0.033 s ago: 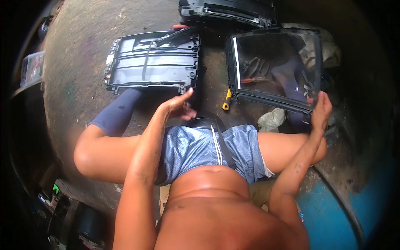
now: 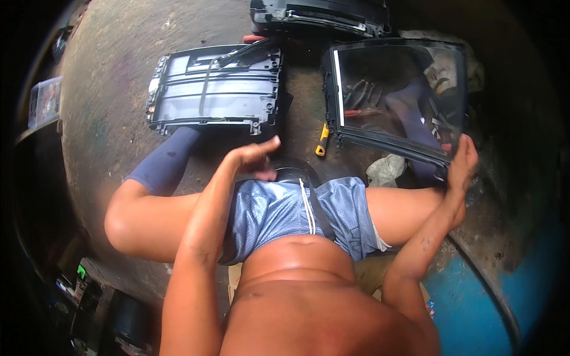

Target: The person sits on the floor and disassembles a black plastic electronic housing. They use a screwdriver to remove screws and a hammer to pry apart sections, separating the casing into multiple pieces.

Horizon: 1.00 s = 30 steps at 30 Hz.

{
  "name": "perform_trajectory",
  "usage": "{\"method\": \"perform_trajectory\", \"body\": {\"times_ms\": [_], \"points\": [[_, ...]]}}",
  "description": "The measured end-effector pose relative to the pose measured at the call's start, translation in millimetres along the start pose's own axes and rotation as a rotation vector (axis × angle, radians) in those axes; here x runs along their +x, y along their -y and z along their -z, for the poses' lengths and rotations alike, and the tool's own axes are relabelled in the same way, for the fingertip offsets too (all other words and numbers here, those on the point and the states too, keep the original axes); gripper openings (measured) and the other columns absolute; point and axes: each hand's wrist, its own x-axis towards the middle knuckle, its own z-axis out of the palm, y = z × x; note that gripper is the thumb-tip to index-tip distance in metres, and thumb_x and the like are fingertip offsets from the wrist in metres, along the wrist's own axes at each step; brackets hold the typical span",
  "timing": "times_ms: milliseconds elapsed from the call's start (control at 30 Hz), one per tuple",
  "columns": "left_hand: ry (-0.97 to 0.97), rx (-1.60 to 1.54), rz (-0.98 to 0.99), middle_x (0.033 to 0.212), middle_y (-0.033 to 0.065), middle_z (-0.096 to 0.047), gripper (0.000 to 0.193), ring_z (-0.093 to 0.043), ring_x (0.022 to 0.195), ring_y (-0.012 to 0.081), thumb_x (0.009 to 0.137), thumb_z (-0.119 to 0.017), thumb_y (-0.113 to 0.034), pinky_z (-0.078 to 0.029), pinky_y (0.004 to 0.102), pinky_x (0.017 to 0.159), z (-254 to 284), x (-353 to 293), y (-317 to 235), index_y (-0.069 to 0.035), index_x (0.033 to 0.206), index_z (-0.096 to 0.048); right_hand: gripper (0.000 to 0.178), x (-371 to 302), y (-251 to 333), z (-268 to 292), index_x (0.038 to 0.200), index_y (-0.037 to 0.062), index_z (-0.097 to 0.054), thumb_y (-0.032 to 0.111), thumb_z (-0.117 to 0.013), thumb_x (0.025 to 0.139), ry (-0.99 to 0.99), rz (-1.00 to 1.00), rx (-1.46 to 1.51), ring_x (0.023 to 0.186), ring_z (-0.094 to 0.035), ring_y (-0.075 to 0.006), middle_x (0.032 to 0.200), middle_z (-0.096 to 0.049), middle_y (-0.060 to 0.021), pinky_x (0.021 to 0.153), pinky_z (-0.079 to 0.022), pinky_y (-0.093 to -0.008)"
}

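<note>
My right hand [image 2: 463, 163] grips the near right corner of a black-framed glass panel [image 2: 395, 145], which looks like a scanner top. The panel is tilted, and a white strip [image 2: 339, 80] runs along its left side. Through the glass, a red-handled tool [image 2: 359, 113] and my lower leg show. My left hand [image 2: 256, 159] hovers before my shorts with fingers stretched out, slightly blurred, holding nothing. Beyond it lies a grey and black scanner-like base [image 2: 217, 98] with ribs and a ribbon cable [image 2: 205, 95] across it.
A yellow and black utility knife [image 2: 322, 140] lies on the floor between the two parts. Near it sits a crumpled pale cloth or bag [image 2: 386, 171]. A black machine housing [image 2: 320, 18] stands at the far side. A clear plastic box [image 2: 45, 102] is at the far left.
The glass panel and my right hand have shifted slightly to the right. My left hand has come a little nearer to my body, away from the grey base.
</note>
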Motion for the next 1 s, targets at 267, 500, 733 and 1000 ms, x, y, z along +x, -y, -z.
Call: {"method": "perform_trajectory", "body": {"times_ms": [267, 500, 733, 1000], "points": [[-0.089, -0.425, -0.808, 0.128, 0.0193, -0.067, 0.088, -0.061, 0.122, 0.0272, 0.098, -0.049, -0.072, -0.051, 0.0466, 0.1, -53, -61, -79, -0.002, 0.151, -0.042, 0.036, -19, 16, 38, 0.109, 0.0005, -0.071, 0.035, -0.06, 0.106, -0.045, -0.245, 0.34, 0.074, -0.066, -0.0131, 0.085, -0.071, -0.0057, 0.069, -0.052, -0.0278], [-0.649, -0.356, -1.063, 0.119, 0.0228, -0.07, 0.049, -0.073, 0.095, 0.0278, 0.104, -0.062, -0.035, -0.064, 0.0377, 0.068, -53, -185, -83, 0.002, 0.134, -0.055, 0.053, 27, -44, -180, 0.115, 0.0042, -0.075, 0.052, -0.053, 0.106, 0.651, -0.283, 0.462, 0.092, -0.065, -0.0143, 0.088, -0.075, -0.007, 0.084, -0.05, -0.032], [-0.938, -0.263, -1.057, 0.115, 0.0242, -0.071, 0.043, -0.074, 0.09, 0.0276, 0.103, -0.063, -0.029, -0.063, 0.0368, 0.065, -65, -242, -44, 0.003, 0.131, -0.06, 0.055, -45, -74, -353, 0.11, -0.0025, -0.071, 0.047, -0.048, 0.106, 1.344, -0.849, -0.007, 0.076, -0.076, -0.0301, 0.096, -0.076, -0.0201, 0.057, -0.062, -0.0453], [-0.94, -0.13, -1.033, 0.113, 0.0223, -0.072, 0.041, -0.074, 0.09, 0.0265, 0.102, -0.064, -0.022, -0.061, 0.0355, 0.076, -69, -253, -63, 0.003, 0.134, -0.058, 0.035, -84, -108, -376, 0.093, 0.0021, -0.072, 0.036, -0.064, 0.099, 0.15, -0.48, -0.169, 0.071, -0.074, -0.0313, 0.076, -0.074, -0.0119, 0.063, -0.055, -0.0442]]}}
